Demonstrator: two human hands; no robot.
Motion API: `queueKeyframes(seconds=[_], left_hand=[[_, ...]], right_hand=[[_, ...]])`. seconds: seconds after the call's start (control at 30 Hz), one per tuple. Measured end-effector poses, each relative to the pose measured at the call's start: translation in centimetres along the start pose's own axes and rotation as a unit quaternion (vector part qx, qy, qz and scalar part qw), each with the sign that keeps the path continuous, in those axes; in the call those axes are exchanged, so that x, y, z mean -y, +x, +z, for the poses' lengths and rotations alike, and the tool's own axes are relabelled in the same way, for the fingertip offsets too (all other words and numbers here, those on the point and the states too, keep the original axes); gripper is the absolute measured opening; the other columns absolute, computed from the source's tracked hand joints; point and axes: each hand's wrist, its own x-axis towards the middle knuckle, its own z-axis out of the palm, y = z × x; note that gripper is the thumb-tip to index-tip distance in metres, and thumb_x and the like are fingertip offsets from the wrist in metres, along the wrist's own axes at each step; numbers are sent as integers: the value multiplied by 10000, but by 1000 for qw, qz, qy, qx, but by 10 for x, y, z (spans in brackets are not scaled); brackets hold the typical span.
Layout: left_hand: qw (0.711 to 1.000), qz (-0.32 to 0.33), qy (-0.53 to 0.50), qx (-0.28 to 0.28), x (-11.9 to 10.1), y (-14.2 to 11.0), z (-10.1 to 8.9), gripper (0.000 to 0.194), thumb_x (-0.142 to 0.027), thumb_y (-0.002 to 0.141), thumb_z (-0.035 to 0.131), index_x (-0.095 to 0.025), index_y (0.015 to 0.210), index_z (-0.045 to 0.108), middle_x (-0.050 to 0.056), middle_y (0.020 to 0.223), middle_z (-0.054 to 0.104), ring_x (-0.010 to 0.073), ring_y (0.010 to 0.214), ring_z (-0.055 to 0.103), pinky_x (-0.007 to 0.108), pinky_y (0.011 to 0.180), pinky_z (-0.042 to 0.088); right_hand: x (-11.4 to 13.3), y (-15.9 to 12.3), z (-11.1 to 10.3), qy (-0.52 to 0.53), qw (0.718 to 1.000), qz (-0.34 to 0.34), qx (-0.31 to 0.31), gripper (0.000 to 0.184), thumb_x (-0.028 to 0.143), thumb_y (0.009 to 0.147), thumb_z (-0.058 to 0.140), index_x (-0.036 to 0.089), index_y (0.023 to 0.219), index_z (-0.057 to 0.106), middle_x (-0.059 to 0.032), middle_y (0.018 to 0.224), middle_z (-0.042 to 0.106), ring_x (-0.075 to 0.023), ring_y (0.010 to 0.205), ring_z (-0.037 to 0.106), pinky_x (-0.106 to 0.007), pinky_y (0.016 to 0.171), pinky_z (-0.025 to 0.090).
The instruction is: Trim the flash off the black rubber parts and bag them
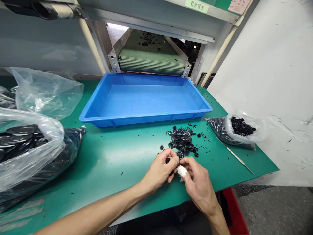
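My left hand [160, 168] is closed in a pinch, with a black round plastic part [168, 160] showing between its fingers. My right hand [195, 178], its thumb wrapped in white tape [181, 171], meets it fingertip to fingertip; what the right fingers pinch is mostly hidden. Just beyond the fingertips shows a black ringed disc [180, 154]; whether it is held or lies on the table I cannot tell. Behind both hands a loose pile of black discs and small toothed pieces [182, 138] covers part of the green table [107, 156].
A blue tray [146, 98] stands before a green conveyor belt [151, 62] carrying black pieces. Left is a large plastic bag of black discs [22, 137]; right, a smaller bag of black bits [242, 127]. A thin rod [234, 155] lies near the right edge.
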Motion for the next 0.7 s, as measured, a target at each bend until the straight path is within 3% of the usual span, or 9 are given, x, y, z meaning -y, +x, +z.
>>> queueKeyframes(seconds=[0.17, 0.37, 0.5, 0.6, 0.7], left_hand=[[999, 20, 22, -32, 5, 0, 3, 239, -406, 847, 497, -192, 760, 436, -73, 562, 503, 34, 349, 383, 158, 363, 257], [996, 40, -22, -79, 8, 1, 4, 249, -414, 859, 494, -180, 785, 451, -50, 638, 540, 28, 383, 406, 167, 390, 262], [995, 35, -44, -81, 8, -2, 3, 259, -413, 874, 471, -188, 998, 508, -47, 661, 531, 44, 422, 446, 176, 420, 287], [996, 40, -20, -73, 11, -2, 4, 286, -410, 881, 459, -182, 1032, 542, -40, 668, 525, 51, 439, 463, 188, 442, 307], [995, 55, -8, -80, 14, -2, 4, 273, -411, 888, 447, -186, 1002, 551, -42, 668, 522, 55, 454, 481, 195, 470, 336]], right_hand=[[-3, 4, 6, 45, 999, 18, 1, 189, 144, 830, 412, 199, 952, 545, -13, 826, 641, -113, 702, 600, -199, 615, 469], [-11, 16, 8, 60, 994, 78, -42, 200, 218, 863, 390, 183, 971, 555, 19, 660, 602, -100, 527, 518, -200, 481, 394], [-18, 19, -3, -81, 989, 51, -109, 254, 230, 887, 367, 195, 1027, 575, -25, 802, 634, -143, 670, 579, -246, 595, 436], [-21, 21, -7, -204, 976, -5, -75, 280, 244, 898, 367, 207, 1051, 598, -56, 920, 626, -180, 809, 590, -283, 693, 434], [-20, 24, -4, -270, 961, -22, -58, 315, 280, 886, 409, 208, 1148, 568, -59, 917, 608, -176, 741, 583, -275, 619, 420]])
